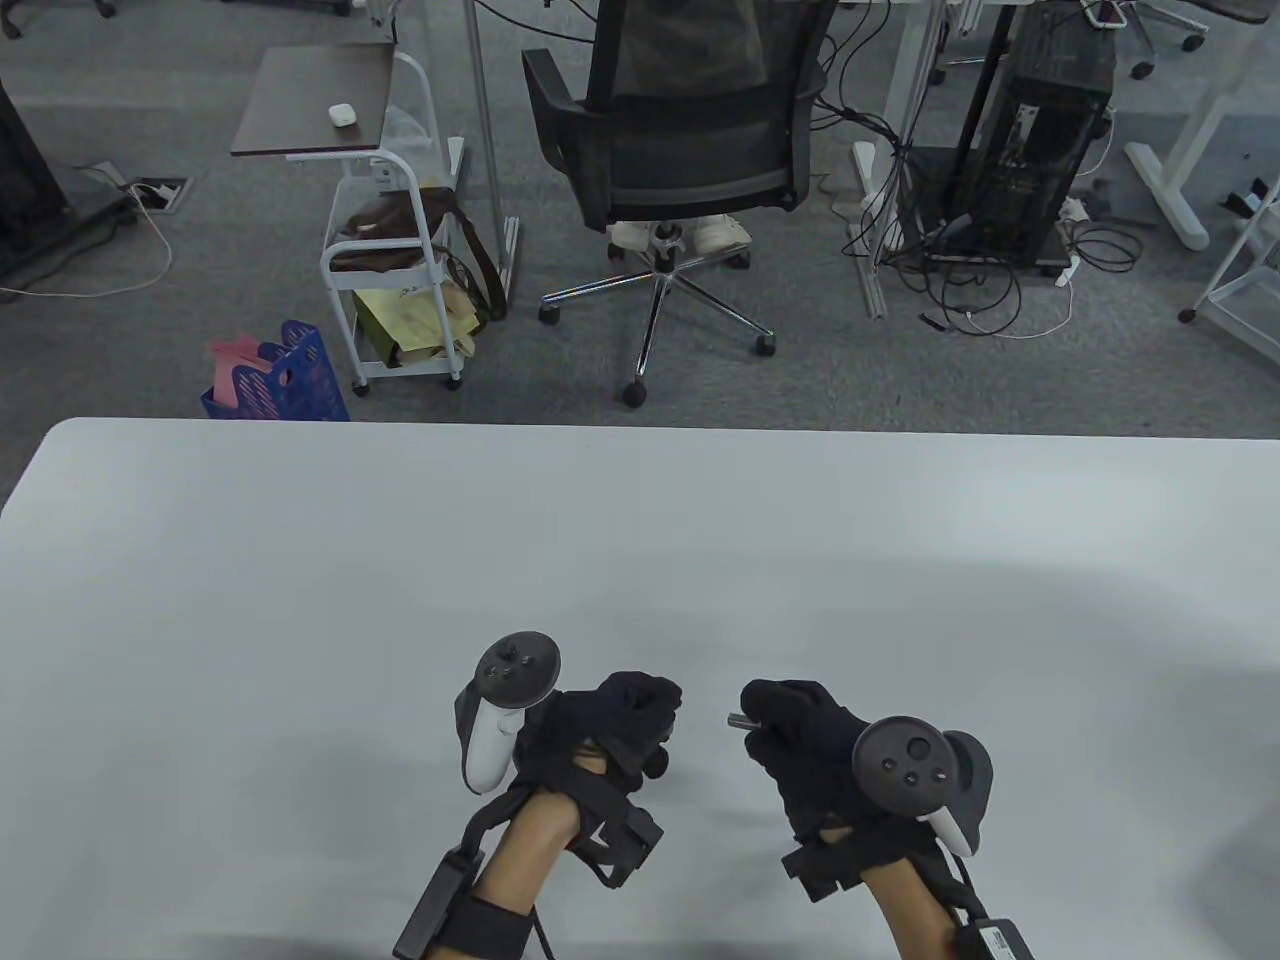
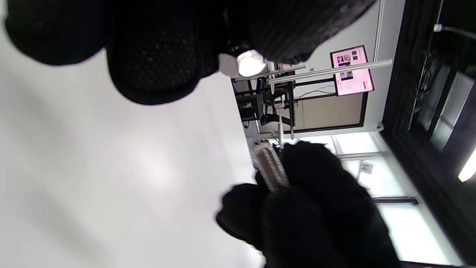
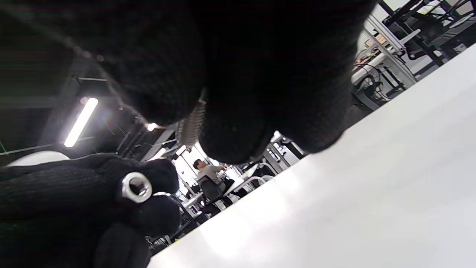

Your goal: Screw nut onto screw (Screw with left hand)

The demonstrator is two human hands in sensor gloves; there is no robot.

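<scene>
Hovering low in the table view, the left hand point(image 1: 610, 725) is pinching the nut point(image 3: 137, 187) between its fingertips, bore facing the right hand point(image 1: 800, 735), which is gripping the screw point(image 2: 272, 169) with its threaded end sticking out toward the nut. The two are near but apart, above the white table point(image 1: 640, 540). In the right wrist view the nut is sitting at lower left, the screw's thread at upper centre. The step in hand looks like lining up: the bore probably wants to meet the tip squarely, then turn lightly so the thread is not crossing.
</scene>
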